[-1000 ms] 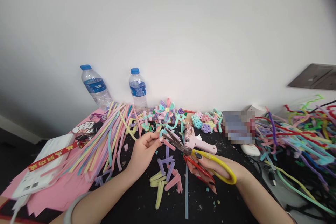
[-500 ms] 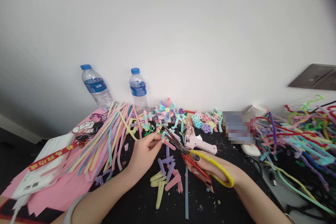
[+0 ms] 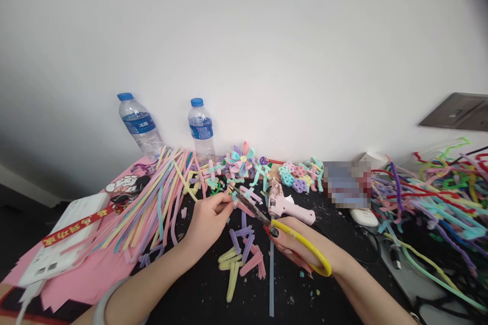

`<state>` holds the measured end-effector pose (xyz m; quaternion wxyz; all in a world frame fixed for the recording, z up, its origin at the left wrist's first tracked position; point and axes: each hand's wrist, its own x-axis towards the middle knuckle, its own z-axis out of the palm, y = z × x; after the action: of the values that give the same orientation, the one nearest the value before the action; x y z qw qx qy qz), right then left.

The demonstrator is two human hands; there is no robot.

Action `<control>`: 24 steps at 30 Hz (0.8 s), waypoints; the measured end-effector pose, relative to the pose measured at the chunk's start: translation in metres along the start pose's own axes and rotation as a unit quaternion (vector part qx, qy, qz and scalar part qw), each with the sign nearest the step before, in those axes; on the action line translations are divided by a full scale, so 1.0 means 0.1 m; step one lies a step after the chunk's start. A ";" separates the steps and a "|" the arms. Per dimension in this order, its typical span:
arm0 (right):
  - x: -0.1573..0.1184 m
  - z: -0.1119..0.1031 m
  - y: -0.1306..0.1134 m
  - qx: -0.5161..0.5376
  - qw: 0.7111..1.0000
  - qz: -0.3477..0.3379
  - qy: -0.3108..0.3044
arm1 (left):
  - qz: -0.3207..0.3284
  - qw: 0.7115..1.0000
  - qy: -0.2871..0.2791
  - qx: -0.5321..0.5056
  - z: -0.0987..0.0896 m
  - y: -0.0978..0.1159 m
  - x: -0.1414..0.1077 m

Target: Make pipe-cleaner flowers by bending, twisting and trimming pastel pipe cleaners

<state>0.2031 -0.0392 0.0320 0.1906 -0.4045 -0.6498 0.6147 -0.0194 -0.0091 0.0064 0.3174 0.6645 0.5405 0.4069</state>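
Note:
My left hand (image 3: 208, 218) pinches a small light-blue piece of pipe cleaner (image 3: 235, 197) between thumb and fingertips. My right hand (image 3: 299, 238) grips scissors (image 3: 254, 209) with yellow and red handles. The scissor blades are nearly together and their tips lie at the held piece, just beside my left fingertips. Below them are short folded pipe cleaner pieces: purple ones (image 3: 247, 248), yellow ones (image 3: 232, 280) and pink ones (image 3: 261, 266). A pale pink glue gun (image 3: 292, 210) lies right behind the scissors.
Long pastel pipe cleaners (image 3: 168, 183) fan out at the left beside a white power strip (image 3: 72, 218). Two water bottles (image 3: 201, 129) stand by the wall. Finished fuzzy flowers (image 3: 299, 186) line the back. Tangled pipe cleaners (image 3: 438, 198) fill the right. A clear glue stick (image 3: 271, 284) lies in front.
The scissor blades have closed from wide apart to nearly together. My right hand has drawn the handles together and shifted slightly left. My left hand has barely moved.

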 end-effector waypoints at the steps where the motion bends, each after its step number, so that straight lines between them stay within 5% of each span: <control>1: 0.00 0.01 -0.02 0.001 1.000 0.010 0.011 | -0.003 1.000 0.001 0.000 0.00 -0.01 0.00; 13: 0.02 0.16 -0.07 -0.011 0.995 0.061 0.073 | -0.008 1.000 0.014 -0.025 0.02 -0.04 0.01; 24: 0.11 0.08 0.14 0.203 0.974 0.039 0.089 | -0.020 0.996 -0.009 -0.081 0.02 0.00 0.01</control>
<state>0.1946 -0.0376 0.0149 0.3018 -0.4360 -0.4753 0.7021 -0.0174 -0.0077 0.0052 0.3833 0.6294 0.5156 0.4371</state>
